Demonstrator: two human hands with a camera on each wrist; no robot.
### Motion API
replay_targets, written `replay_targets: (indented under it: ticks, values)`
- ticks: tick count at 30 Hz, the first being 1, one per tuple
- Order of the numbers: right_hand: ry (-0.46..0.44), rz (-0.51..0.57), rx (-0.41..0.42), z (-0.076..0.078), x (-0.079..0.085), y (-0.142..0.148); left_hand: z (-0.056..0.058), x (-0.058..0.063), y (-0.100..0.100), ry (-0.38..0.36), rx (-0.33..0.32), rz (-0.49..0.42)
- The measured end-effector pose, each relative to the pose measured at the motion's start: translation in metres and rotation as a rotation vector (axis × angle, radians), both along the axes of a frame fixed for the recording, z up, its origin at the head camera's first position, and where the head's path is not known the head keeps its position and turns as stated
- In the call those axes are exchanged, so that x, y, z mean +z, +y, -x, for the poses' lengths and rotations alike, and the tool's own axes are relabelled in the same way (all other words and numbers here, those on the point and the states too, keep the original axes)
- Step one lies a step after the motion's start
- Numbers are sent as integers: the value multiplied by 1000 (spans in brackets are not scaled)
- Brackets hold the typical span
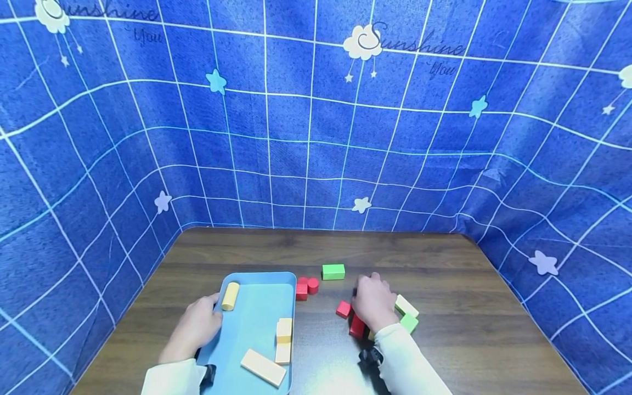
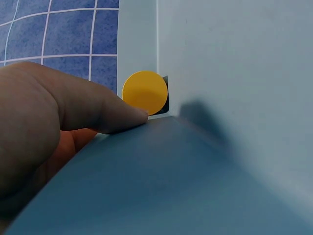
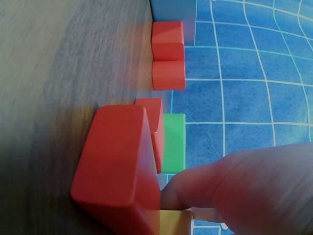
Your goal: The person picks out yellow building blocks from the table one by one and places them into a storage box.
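Note:
My left hand [image 1: 199,321] grips the left wall of a blue tray [image 1: 261,277], its thumb over the inner side in the left wrist view. A yellow cylinder [image 1: 230,297] lies in the tray's far left corner, near that thumb. My right hand [image 1: 373,302] reaches down among loose blocks on the table. Its fingertips are hidden behind a larger red block [image 3: 110,156] and a yellow block [image 3: 175,223] in the right wrist view, so what they hold is unclear. Beside this hand lie a small red block [image 1: 343,309], a pale yellow-green block [image 1: 407,306] and a green block [image 1: 408,322].
Several pale yellow blocks, among them a flat plank [image 1: 264,367], lie in the tray's near part. Against its right wall outside stand a red block [image 1: 301,292] and a red cylinder [image 1: 313,285]. A green block [image 1: 333,271] lies farther back. Blue curtain [image 1: 316,137] surrounds the wooden table.

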State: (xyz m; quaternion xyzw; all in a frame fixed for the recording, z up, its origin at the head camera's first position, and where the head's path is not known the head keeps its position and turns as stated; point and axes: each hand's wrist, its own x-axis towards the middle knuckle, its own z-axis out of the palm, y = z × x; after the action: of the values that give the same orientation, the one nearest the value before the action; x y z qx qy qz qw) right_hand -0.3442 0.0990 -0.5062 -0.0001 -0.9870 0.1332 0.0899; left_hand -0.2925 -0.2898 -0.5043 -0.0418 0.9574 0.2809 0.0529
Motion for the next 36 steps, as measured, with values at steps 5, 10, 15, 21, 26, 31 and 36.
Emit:
replay_targets:
  ticks: [5,10,15,21,26,31,36]
  values:
    - [9,3,8,0,1,0,0,0,-1,-2,-5,-2]
    - [24,-2,20,0,1,0,0,-1,0,-2,-1,-1]
    - [39,-6,42,-1,2,-1,0,0,-1,-4,-3,-5]
    - [61,-17,45,-1,2,-2,-1,0,-1,7,-8,-5]
    - [106,-20,69,0,3,-2,-1,0,0,3,-4,-6]
    - [121,-18,92,-1,7,-2,0,-1,0,10,-6,-3]
    - [116,-17,106,-4,12,-5,0,0,0,10,-6,-1]
